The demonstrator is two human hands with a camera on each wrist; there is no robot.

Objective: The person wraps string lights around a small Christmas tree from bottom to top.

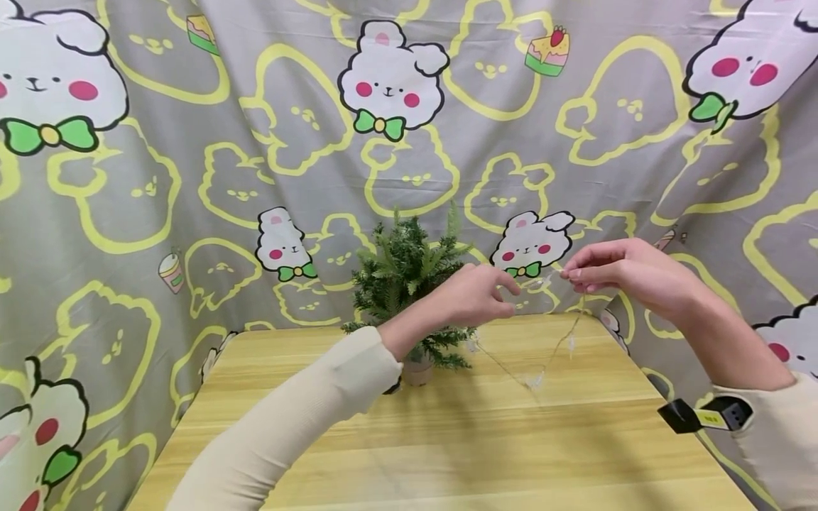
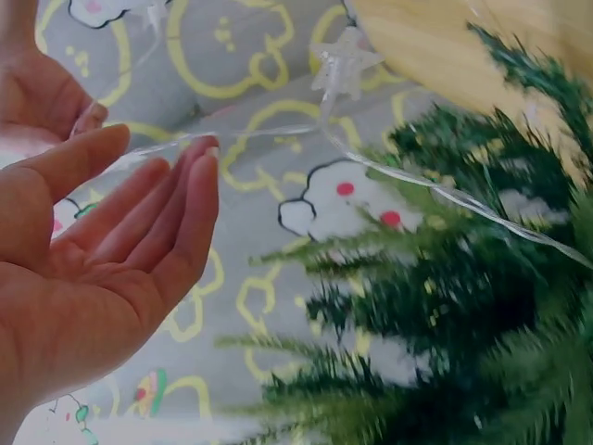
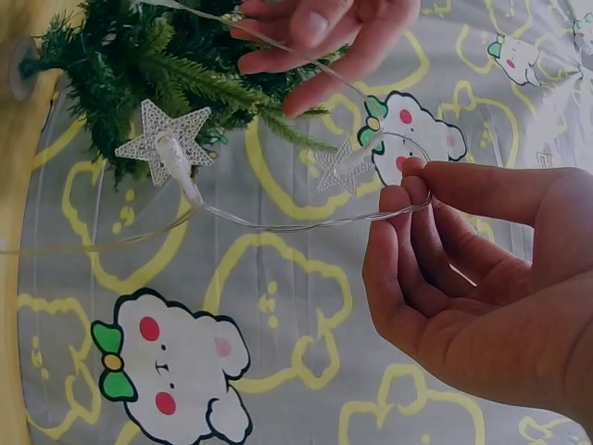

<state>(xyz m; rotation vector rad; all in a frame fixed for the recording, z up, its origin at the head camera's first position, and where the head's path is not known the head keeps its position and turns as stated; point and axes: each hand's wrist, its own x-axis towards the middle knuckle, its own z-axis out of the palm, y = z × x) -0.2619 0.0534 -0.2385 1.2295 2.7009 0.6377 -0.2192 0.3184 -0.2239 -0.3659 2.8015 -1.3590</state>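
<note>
Snag and topple risk
My right hand (image 3: 491,324) pinches the clear plastic star-light string (image 3: 174,159); my left hand (image 2: 102,278), fingers apart, contact unclear. Pulling while caught could tip the bushy green artificial tree (image 1: 402,259).

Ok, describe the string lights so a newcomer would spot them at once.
On the wooden table stands a potted artificial pine. To its right in the head view, the string lights sag toward the tabletop, then rise to the fingers of the right hand. Unlike the bushy green pine, they are a thin, clear cord carrying translucent stars.
</note>
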